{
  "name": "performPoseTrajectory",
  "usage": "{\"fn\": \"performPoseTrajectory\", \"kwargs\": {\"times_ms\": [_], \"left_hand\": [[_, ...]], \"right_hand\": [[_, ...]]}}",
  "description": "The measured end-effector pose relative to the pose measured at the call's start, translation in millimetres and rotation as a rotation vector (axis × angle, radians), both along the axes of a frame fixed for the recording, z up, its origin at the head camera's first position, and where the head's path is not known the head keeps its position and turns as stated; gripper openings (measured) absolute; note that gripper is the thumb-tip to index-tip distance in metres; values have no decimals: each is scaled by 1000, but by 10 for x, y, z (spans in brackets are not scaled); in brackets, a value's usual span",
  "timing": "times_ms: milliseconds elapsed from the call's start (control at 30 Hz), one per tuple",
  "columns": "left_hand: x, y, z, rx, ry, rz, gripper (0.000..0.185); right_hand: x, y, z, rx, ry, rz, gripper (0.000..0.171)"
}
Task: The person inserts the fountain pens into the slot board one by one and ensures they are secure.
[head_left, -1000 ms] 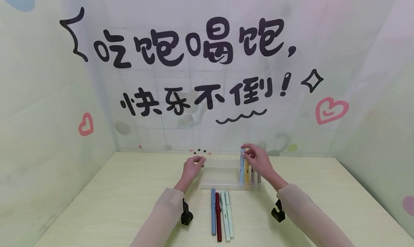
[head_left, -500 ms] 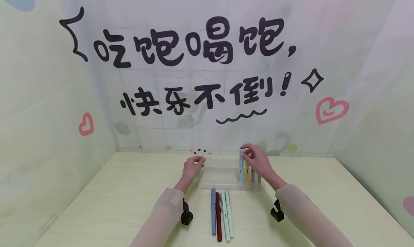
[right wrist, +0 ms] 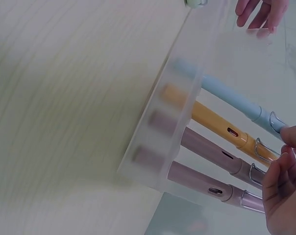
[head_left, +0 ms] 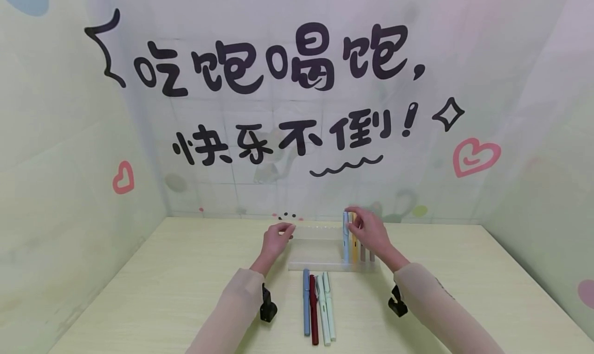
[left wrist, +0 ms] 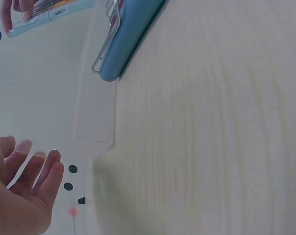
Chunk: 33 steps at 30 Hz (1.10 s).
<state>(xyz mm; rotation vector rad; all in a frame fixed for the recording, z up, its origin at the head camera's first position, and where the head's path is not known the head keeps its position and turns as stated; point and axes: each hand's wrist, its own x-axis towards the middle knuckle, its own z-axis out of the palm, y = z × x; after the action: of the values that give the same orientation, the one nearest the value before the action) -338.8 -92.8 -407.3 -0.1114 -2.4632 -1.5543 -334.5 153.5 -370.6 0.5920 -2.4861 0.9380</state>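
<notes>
A clear plastic pen stand (head_left: 315, 266) sits toward the back of the table. My left hand (head_left: 276, 239) holds its upper left corner, with fingers showing through the clear panel in the left wrist view. At the stand's right part, my right hand (head_left: 372, 230) pinches the cap end of a light blue pen (right wrist: 231, 95), whose lower end is behind the frosted front lip. Beside that pen stand a yellow-orange pen (right wrist: 211, 120) and two mauve pens, the nearer mauve pen (right wrist: 197, 178) being outermost. My right fingers overlap their caps in the head view.
In front of the stand lie a blue pen (head_left: 306, 302), a dark red pen (head_left: 314, 310) and two pale green pens (head_left: 323, 310), side by side on the wooden table (head_left: 185, 292). A printed backdrop (head_left: 260, 199) rises behind the table.
The light blue pen's top has shifted slightly left in the right hand. The left hand and the pens lying on the table stay in place.
</notes>
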Motion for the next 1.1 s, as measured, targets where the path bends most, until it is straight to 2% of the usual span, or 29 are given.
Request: {"fn": "performPoseTrajectory", "kwargs": {"times_ms": [500, 1100], "left_hand": [[-1, -1, 2, -10, 6, -4, 27], [6, 3, 12, -2, 5, 3, 27]], "right_hand": [[-35, 27, -5, 61, -75, -61, 38], [-27, 3, 24, 101, -90, -89, 39]]}}
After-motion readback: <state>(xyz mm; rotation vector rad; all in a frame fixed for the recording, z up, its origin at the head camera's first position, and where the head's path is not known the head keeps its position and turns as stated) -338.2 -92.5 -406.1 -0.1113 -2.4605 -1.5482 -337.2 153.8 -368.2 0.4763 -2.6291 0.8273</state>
